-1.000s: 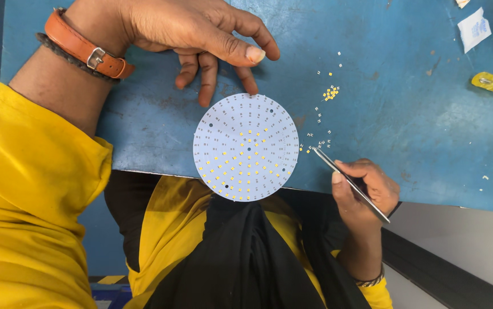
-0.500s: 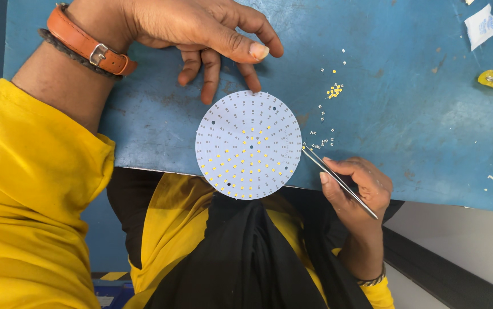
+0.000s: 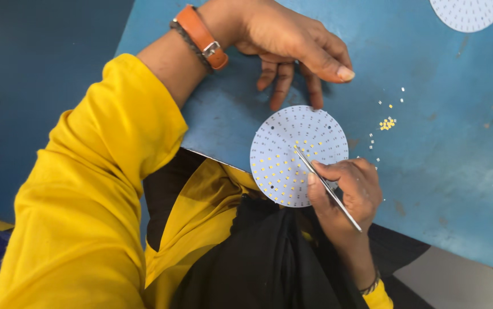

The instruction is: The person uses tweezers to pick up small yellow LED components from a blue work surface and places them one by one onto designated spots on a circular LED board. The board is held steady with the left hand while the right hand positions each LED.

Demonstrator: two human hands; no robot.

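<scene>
While the lower left part of the round white LED board [image 3: 299, 155] already carries yellow chips, its upper right looks unfilled. The right hand [image 3: 346, 191] pinches metal tweezers [image 3: 326, 187], tips over the board's middle. Above the board, the left hand [image 3: 292, 46] rests on the blue table [image 3: 452, 143], fingers curled, fingertips touching its upper rim.

1. 2 round white circuit boards dotted with small yellow chips: 1 [image 3: 292, 154] under the tip of the gripped tool, 1 [image 3: 468, 12] well beyond the grip, cut off by the picture's edge.
2. 1 thin silver metal tweezers [image 3: 326, 186], in the right hand's [image 3: 352, 191] grip.
3. 1 small cluster of loose yellow chips [image 3: 388, 123], near the grip.
</scene>
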